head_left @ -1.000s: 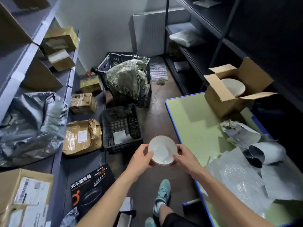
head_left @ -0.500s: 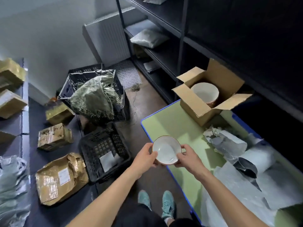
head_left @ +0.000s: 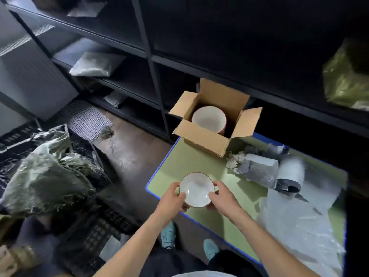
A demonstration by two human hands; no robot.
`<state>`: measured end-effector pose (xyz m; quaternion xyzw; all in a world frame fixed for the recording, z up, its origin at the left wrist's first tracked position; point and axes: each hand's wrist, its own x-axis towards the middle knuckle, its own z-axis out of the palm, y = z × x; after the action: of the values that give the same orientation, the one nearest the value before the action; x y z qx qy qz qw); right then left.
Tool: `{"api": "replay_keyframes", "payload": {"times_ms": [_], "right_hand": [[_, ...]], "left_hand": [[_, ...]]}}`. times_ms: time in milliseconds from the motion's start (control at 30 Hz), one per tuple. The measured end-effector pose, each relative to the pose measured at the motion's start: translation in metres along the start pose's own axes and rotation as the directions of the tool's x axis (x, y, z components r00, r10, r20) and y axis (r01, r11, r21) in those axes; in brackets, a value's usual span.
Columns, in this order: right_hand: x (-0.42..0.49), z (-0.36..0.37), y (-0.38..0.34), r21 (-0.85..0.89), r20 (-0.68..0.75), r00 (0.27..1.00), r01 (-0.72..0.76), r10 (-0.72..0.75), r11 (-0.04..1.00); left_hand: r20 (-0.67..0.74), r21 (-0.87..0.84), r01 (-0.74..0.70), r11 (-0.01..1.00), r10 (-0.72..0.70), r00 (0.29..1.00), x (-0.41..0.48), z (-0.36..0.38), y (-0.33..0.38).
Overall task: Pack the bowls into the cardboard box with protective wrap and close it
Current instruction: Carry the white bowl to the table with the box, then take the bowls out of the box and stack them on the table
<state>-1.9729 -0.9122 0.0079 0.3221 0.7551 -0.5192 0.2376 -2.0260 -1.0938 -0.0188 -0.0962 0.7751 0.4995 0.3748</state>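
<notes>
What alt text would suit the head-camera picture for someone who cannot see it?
Left hand and right hand hold a white bowl by its rim over the near corner of a green table. Beyond stands an open cardboard box with another bowl inside; protective wrap lies at right.

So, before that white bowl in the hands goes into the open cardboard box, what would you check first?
1. Grip: left hand and right hand both hold the white brown-rimmed bowl at its rim: ok.
2. Brown cardboard box has its flaps open: ok.
3. Padding: the held bowl is bare, unwrapped: not ok.
4. Clear bubble wrap sheet lies on the green table, right of the hands: ok.
5. Room above the white bowl in the box: cannot tell.
</notes>
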Motion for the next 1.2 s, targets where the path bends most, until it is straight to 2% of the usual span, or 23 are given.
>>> {"api": "replay_keyframes", "payload": {"times_ms": [300,567,900,1200], "right_hand": [[-0.001,0.053,-0.016,0.109,-0.169,0.976,-0.121,0.138,0.987],[0.011,0.058,-0.01,0.168,-0.259,0.952,-0.125,0.166,0.978],[0.019,0.051,0.001,0.193,-0.214,0.967,-0.095,0.136,0.977],[0.018,0.035,-0.002,0.074,-0.124,0.987,-0.091,0.099,0.993]], "left_hand": [[0.201,0.155,-0.083,0.984,0.051,0.978,0.042,-0.05,0.015],[0.246,0.283,-0.147,0.948,0.076,0.966,0.063,-0.042,0.032],[0.19,0.414,-0.13,0.901,0.054,0.98,0.056,-0.033,0.045],[0.136,0.497,-0.134,0.857,0.076,0.988,0.045,-0.033,0.054]]}}
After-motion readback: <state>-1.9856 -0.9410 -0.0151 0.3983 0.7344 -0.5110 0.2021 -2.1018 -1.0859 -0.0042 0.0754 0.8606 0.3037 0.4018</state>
